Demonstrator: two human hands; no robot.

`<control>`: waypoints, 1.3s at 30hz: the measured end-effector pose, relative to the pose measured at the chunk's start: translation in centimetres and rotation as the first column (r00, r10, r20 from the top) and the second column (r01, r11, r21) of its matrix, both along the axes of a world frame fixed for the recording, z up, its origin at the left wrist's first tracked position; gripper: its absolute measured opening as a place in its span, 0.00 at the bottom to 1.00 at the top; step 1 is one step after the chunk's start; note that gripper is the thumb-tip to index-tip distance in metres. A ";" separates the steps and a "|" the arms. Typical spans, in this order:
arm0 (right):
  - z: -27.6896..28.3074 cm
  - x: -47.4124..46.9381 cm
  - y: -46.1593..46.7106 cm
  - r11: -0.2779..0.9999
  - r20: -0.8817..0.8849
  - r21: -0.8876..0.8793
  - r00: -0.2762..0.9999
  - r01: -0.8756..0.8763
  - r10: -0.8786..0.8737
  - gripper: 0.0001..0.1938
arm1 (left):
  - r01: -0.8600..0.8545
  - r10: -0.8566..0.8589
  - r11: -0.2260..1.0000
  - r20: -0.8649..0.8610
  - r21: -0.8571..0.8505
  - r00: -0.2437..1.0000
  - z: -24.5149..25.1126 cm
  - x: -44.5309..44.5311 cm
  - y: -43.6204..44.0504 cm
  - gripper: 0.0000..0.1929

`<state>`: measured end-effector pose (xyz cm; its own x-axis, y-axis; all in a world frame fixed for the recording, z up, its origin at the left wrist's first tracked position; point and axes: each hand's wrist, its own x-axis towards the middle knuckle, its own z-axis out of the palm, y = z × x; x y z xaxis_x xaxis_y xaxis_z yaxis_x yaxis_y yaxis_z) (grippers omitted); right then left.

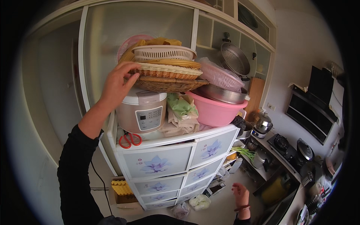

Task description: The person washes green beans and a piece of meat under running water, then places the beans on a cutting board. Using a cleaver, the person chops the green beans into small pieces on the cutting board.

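Observation:
My left hand (pixel 120 81) is raised at the left end of a stack of baskets, its fingertips at the rim of a white and brown woven basket (pixel 171 71). Below that lies a dark wicker basket (pixel 171 85), and above sits a white slotted plastic basket (pixel 164 53) with yellow cloth on it. Whether the fingers grip a rim, I cannot tell. The stack rests over a rice cooker (pixel 142 114). My right hand (pixel 240 194) hangs low at the right, fingers loosely curled, touching nothing visible. Red-handled scissors (pixel 130 141) lie at the cabinet top's front edge.
A white drawer cabinet (pixel 160 163) with flower prints stands ahead. On it are a pink basin (pixel 219 111), a steel pan (pixel 225 94) and folded cloth (pixel 180 125). Bags lie on the floor by its base. At the right are a gas stove (pixel 281 143) and pots.

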<state>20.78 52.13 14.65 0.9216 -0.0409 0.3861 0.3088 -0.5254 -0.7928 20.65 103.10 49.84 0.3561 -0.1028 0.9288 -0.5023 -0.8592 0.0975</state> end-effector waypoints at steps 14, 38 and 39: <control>30.8 11.0 9.4 0.800 0.115 0.269 0.842 -0.537 0.527 0.16 | -0.106 0.172 0.951 -0.212 0.291 0.962 2.6 5.3 2.6 0.45; 45.5 20.4 30.2 0.618 0.160 -0.367 0.607 -0.695 0.778 0.24 | -0.136 0.161 0.890 -0.022 0.434 0.987 2.8 3.5 8.3 0.45; 45.7 20.6 30.7 0.626 0.151 -0.404 0.626 -0.667 0.765 0.23 | -0.136 0.166 0.893 -0.032 0.428 0.986 2.9 3.5 8.5 0.45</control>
